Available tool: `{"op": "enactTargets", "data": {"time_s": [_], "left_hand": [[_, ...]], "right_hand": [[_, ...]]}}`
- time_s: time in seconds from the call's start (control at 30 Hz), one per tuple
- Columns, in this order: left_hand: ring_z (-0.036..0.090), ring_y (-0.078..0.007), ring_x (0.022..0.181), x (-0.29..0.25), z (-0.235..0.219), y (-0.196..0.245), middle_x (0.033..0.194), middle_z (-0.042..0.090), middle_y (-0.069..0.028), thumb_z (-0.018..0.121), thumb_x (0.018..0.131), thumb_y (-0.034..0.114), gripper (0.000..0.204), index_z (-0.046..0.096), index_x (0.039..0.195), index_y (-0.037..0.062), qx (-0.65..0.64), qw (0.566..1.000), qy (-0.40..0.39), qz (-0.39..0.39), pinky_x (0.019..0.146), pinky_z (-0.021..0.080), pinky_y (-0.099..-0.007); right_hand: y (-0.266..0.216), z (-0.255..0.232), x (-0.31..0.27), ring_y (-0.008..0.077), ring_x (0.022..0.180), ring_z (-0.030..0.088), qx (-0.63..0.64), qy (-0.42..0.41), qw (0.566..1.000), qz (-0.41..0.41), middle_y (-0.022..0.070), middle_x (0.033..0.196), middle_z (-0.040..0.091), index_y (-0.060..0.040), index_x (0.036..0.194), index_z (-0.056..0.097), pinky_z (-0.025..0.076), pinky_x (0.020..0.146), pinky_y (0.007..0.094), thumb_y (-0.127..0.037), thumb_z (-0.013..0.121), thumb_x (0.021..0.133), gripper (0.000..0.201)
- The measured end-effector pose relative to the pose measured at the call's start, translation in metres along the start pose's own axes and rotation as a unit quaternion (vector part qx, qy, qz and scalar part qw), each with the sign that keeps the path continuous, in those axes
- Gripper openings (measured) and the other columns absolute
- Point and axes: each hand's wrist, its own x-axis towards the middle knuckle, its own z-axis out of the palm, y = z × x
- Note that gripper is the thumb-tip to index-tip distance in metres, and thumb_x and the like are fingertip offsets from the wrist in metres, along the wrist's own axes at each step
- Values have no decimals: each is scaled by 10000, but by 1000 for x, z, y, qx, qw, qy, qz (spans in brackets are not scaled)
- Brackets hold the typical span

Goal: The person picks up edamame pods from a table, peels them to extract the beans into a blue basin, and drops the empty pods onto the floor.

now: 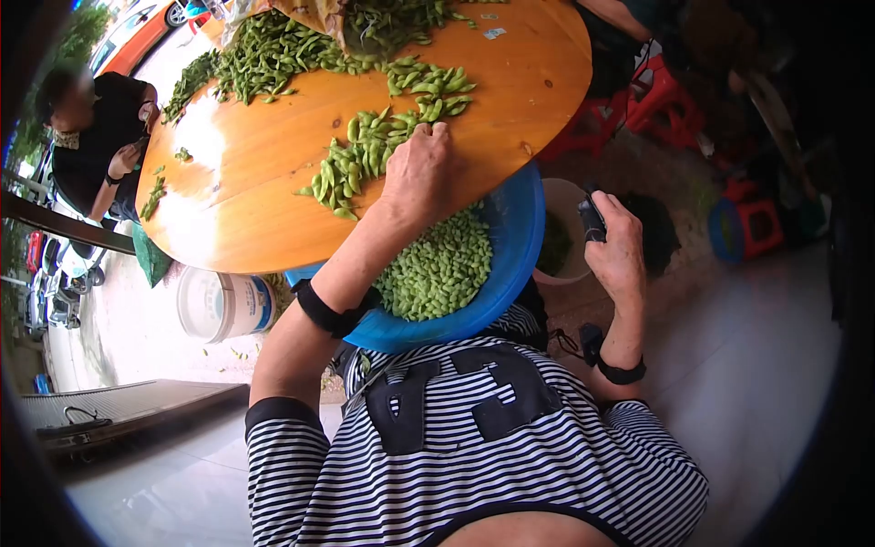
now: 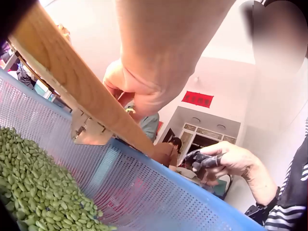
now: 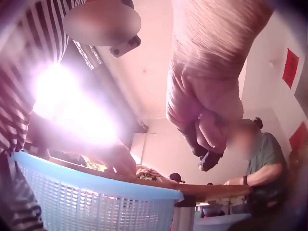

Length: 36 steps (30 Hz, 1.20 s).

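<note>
My left hand (image 1: 419,173) reaches over the table edge, its fingers curled at the near end of a row of green edamame pods (image 1: 351,164). In the left wrist view, a bit of green pod (image 2: 130,110) shows at the fingertips. My right hand (image 1: 615,246) hangs right of the table, thumb and finger wearing black coverings (image 2: 207,160). Those fingers are loosely bent, and no pod shows between them. Between the body and the table, a blue basket (image 1: 515,237) holds many shelled green beans (image 1: 437,269).
A larger heap of pods (image 1: 273,55) lies farther back on the wooden table (image 1: 510,100). Under my right hand stands a pale bucket (image 1: 565,205); a white bucket (image 1: 205,305) is on the left. Red stools (image 1: 670,100) stand right. Another person (image 1: 105,137) sits across at left.
</note>
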Motion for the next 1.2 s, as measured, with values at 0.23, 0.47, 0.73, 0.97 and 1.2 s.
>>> {"op": "enactTargets", "data": {"time_s": [0.23, 0.47, 0.73, 0.97, 1.2], "left_hand": [[614, -319, 737, -16, -7, -16, 856, 605, -174, 659, 816, 119, 209, 600, 960, -20, 16, 996, 49, 73, 675, 499, -421], [520, -87, 556, -75, -31, 0, 741, 590, -16, 606, 910, 55, 99, 610, 978, -15, -603, 764, -103, -204, 472, 382, -216], [525, -63, 599, -88, -22, 13, 728, 575, 0, 592, 888, -16, 43, 580, 927, 0, -598, 776, -3, -201, 523, 417, -210], [535, -58, 598, -89, -28, 12, 736, 572, -16, 588, 869, -56, 47, 575, 876, -11, -322, 944, 68, -9, 535, 428, -199], [535, -140, 518, -92, -24, -2, 765, 588, -53, 634, 843, -52, 75, 591, 869, 4, -699, 703, -42, -125, 434, 381, -228]], "right_hand": [[-22, 42, 13, 203, 623, 516, 284, -66, 956, -26, 109, 738, 562, 29, 1021, 596, 421, 602, 287, 78, 459, 663, 386], [-61, 59, 15, 20, 538, 374, 652, -247, 710, 97, -28, 653, 457, 65, 1047, 617, 300, 444, 177, 56, 396, 765, 358], [-65, 63, 12, 30, 521, 322, 687, -289, 655, 123, -27, 662, 423, 81, 1064, 584, 272, 423, 182, 74, 360, 790, 354], [-61, 68, 9, 30, 539, 330, 715, -291, 626, 111, -38, 672, 413, 77, 1083, 571, 278, 434, 165, 14, 396, 807, 332], [-48, 83, 3, 24, 551, 321, 827, -330, 438, 126, 43, 879, 594, 31, 1158, 578, 252, 444, 133, -115, 568, 801, 386]]}}
